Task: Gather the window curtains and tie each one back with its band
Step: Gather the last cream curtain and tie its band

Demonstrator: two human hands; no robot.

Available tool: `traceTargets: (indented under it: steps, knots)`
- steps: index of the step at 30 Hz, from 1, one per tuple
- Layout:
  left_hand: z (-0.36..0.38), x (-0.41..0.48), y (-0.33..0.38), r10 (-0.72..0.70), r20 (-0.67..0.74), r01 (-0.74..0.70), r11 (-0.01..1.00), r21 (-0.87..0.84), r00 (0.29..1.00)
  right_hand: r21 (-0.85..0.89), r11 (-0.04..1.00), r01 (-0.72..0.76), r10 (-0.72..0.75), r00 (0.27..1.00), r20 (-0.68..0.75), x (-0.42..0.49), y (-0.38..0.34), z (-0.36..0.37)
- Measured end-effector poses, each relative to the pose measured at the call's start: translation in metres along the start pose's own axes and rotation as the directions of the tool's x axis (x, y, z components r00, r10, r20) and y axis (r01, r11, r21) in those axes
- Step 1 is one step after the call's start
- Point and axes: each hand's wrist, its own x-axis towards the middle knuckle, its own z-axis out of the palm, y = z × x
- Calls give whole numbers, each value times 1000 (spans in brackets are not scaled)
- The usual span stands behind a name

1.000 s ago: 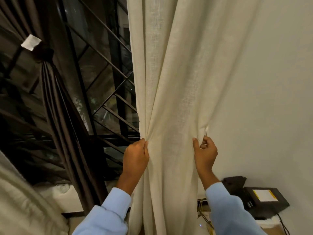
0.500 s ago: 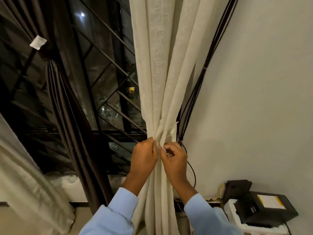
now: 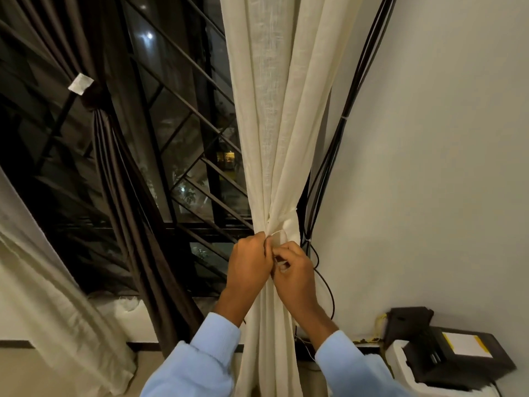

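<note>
The cream curtain (image 3: pixel 274 116) hangs in the middle, bunched into a narrow bundle at waist height. A cream band (image 3: pixel 286 223) wraps the bundle just above my hands. My left hand (image 3: pixel 248 262) grips the bundle and band end from the left. My right hand (image 3: pixel 294 275) pinches the other band end, a pale tab, against it from the right. The two hands touch. At the left, a dark brown curtain (image 3: pixel 120 173) is gathered and held by a dark tie with a white tab (image 3: pixel 81 83).
Black cables (image 3: pixel 329 167) run down the wall right beside the cream curtain, one looping behind my right wrist. A black device on a white box (image 3: pixel 452 359) sits at lower right. Another pale curtain (image 3: pixel 45 282) hangs at far left. The barred window (image 3: pixel 186 133) is behind.
One second ago my hands held the spread curtain wide apart. They have drawn together, gathering the cloth into a tight bundle, and the band now circles it.
</note>
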Motion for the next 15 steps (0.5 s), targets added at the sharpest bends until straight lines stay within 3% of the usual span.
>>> traceTargets:
  steps: [2, 7, 9, 12, 15]
  knots:
    - [0, 1, -4, 1, -21, -1, 1000, 3, 1000, 72, 997, -29, 29, 1000, 12, 0, 2, -5]
    - [2, -1, -7, 17, -53, -17, 1000, -9, 998, 250, 928, -275, 333, 914, -230, 6, 7, -22]
    - [2, -2, -9, 31, -66, -34, 999, -40, 997, 230, 935, -269, 314, 930, -189, 17, 9, -34]
    - [0, 0, -14, 34, -75, -38, 998, -44, 997, 164, 961, -224, 228, 974, -7, 33, 11, -48]
    - [-1, 3, -20, 23, -69, -25, 999, -35, 997, 82, 987, -141, 148, 985, -91, 34, 11, -56]
